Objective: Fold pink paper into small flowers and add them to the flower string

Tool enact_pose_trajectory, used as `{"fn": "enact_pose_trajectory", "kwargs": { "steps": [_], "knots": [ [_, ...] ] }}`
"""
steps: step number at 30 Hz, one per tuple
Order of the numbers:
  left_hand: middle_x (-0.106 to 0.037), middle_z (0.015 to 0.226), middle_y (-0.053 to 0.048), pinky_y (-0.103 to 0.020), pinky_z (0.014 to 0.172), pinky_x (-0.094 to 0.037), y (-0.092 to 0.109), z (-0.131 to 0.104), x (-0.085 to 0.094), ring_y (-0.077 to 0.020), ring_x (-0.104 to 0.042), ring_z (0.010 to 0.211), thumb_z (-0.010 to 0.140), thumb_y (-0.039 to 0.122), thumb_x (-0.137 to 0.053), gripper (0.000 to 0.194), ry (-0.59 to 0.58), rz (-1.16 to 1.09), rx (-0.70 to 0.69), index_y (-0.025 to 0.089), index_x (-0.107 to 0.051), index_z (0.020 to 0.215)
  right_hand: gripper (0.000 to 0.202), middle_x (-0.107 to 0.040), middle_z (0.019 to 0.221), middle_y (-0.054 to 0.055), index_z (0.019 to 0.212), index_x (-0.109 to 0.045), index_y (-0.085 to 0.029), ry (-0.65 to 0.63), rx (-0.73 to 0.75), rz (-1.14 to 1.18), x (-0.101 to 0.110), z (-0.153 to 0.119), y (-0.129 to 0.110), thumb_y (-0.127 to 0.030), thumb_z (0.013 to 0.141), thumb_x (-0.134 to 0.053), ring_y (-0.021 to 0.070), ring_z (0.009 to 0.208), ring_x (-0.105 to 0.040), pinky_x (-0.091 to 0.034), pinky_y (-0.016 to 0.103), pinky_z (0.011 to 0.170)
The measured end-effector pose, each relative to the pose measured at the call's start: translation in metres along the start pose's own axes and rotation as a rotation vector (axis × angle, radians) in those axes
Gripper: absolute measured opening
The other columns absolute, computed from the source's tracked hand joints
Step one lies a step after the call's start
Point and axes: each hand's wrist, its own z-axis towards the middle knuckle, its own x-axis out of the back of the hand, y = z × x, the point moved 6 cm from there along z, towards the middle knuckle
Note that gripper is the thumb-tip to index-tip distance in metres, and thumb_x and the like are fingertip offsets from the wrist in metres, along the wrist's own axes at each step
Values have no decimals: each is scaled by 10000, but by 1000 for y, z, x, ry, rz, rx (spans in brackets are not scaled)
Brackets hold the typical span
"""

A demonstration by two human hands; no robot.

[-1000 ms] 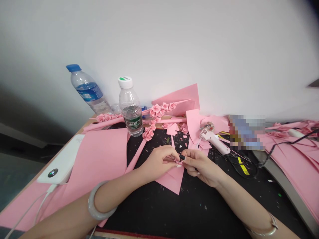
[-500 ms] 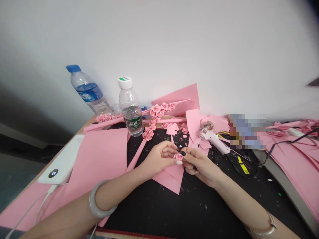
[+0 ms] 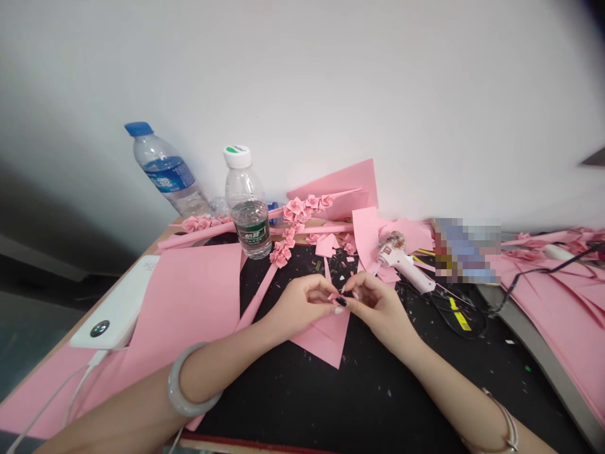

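Note:
A small pink paper flower (image 3: 333,296) is pinched between the thumb and fingers of my left hand (image 3: 302,299), mostly covered by them. From the right, my right hand (image 3: 385,312) closes on its edge, the dark-nailed thumb pressed against it. Beneath both hands lies a pink paper sheet (image 3: 326,343) on the black mat (image 3: 378,403). Just beyond my fingers are pink paper scraps (image 3: 327,246) and a rolled paper stem (image 3: 262,291) with folded flowers (image 3: 280,254) attached.
A white glue gun (image 3: 406,268) rests to the right, near a pixelated object (image 3: 467,252). Two bottles, one green-labelled (image 3: 250,221) and one blue-labelled (image 3: 167,173), stand at the back left. A white power bank (image 3: 113,309) with a cable lies beside large pink sheets (image 3: 189,296).
My right hand has turned and shifted slightly, its thumb now lower across the paper flower and its index finger raised. My left hand keeps hold, covering more of the flower.

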Motion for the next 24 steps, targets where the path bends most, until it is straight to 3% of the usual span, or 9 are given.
{"fn": "enact_pose_trajectory", "kwargs": {
  "steps": [5,13,24],
  "knots": [
    [-647,783,-41,-292,747,-487,1,-2,-1,-157,-618,772,614,173,-689,208,11,96,-8,124,-596,793,92,-465,658,1,719,-556,-201,7,53,-120,-2,-2,0,-275,750,-600,122,555,-375,-277,259,511],
    [-651,781,-40,-305,758,-491,5,-4,1,-154,-623,766,638,151,-665,169,42,119,-44,130,-558,767,113,-415,590,-26,708,-540,-188,-7,-11,-52,-2,0,3,-275,768,-580,104,533,-358,-269,244,499],
    [-636,825,-39,-279,752,-484,7,-5,-3,-148,-605,771,673,184,-636,66,-3,256,-105,135,-611,707,257,-310,504,-85,656,-466,-163,-198,-296,281,-11,-2,20,-363,747,-599,37,406,-192,-102,212,403]
  ]
}}
